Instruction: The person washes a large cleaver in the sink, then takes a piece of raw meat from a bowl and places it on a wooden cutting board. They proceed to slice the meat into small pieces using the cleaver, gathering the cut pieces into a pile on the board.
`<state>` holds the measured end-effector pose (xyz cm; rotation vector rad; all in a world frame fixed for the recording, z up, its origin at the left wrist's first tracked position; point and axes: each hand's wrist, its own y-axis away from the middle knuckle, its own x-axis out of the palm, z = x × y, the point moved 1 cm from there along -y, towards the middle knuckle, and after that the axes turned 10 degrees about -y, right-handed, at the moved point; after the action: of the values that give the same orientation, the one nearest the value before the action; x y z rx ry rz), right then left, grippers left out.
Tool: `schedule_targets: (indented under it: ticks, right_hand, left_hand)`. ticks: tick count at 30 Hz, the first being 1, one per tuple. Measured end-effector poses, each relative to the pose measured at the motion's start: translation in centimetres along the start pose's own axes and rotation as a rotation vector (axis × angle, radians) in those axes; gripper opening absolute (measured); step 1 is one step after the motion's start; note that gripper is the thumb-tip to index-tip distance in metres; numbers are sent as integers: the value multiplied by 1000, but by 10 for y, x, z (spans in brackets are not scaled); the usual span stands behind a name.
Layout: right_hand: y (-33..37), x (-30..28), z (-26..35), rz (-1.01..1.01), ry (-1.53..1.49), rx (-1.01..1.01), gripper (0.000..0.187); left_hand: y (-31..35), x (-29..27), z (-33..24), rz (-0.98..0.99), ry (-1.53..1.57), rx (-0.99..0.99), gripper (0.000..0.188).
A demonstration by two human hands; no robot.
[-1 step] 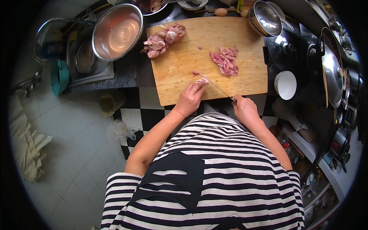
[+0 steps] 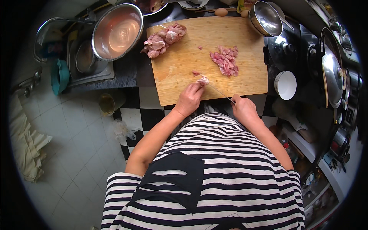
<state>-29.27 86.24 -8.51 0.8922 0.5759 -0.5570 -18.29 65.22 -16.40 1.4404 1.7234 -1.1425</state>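
Observation:
My left hand (image 2: pixel 189 98) presses a small piece of raw meat (image 2: pixel 202 81) against the wooden cutting board (image 2: pixel 184 69), near its front edge. In my right hand (image 2: pixel 244 109) is the handle of a knife (image 2: pixel 220 93), whose thin blade slants up and left to that piece. A little scrap of meat lies just beyond the blade's tip. Farther back on the board rests a pile of cut meat (image 2: pixel 225 61), with one tiny bit to its left. A larger heap of raw meat chunks (image 2: pixel 165 40) sits at the board's far left corner.
Left of the board stands a big metal basin (image 2: pixel 118 32) beside the sink (image 2: pixel 109 72). To the right are a white bowl (image 2: pixel 285 85), a dark lidded pan (image 2: pixel 283 50) and a metal bowl (image 2: pixel 265 18) overlapping the board's corner. An egg (image 2: pixel 220 12) lies behind the board.
The knife has shifted very slightly toward me and left at my right hand. The meat piece under my left fingers looks a little turned. Everything else stays put.

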Motion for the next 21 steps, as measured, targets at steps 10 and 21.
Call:
schedule_targets:
  ticks: [10,21]
  right_hand:
    - [-9,-5,0,22,101,-35,12]
    - [-8,-15,7,42,107,-59,11]
  left_hand:
    - [2,5,5,-14,-33,-6,29]
    - [14,-6,9,-26,17,5,31]
